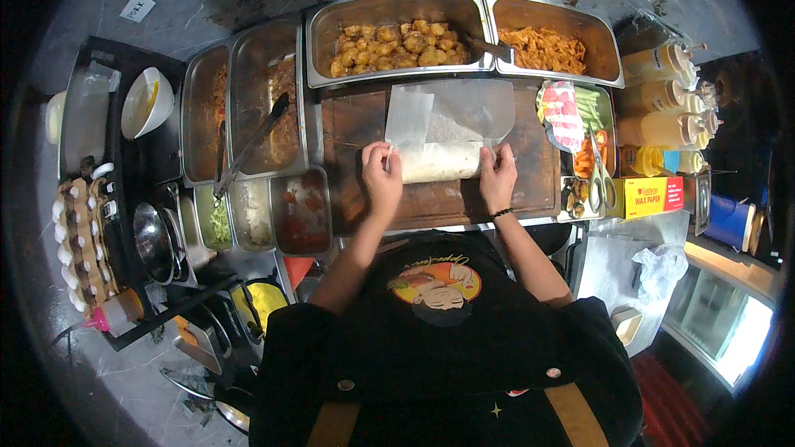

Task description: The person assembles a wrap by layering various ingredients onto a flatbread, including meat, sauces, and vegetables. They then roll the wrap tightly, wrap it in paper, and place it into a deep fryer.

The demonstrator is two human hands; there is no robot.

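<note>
A pale rolled wrap [439, 165] lies crosswise on a sheet of translucent white paper [476, 108], over a dark wooden cutting board [352, 124]. My left hand [382, 180] is closed at the roll's left end, its fingers pinching the paper edge and wrap. At the opposite end, my right hand [498, 181] grips in the same way, thumb toward me and fingers curled over the far side. The sheet spreads out flat beyond the roll, away from me.
Behind the board stand steel pans of browned chunks [397, 45] and orange shreds [542, 50]. Tongs [252, 145] rest across pans at left. Scissors [601, 186], a yellow-red box [650, 199] and squeeze bottles [654, 96] are at right. Egg trays [81, 240] sit far left.
</note>
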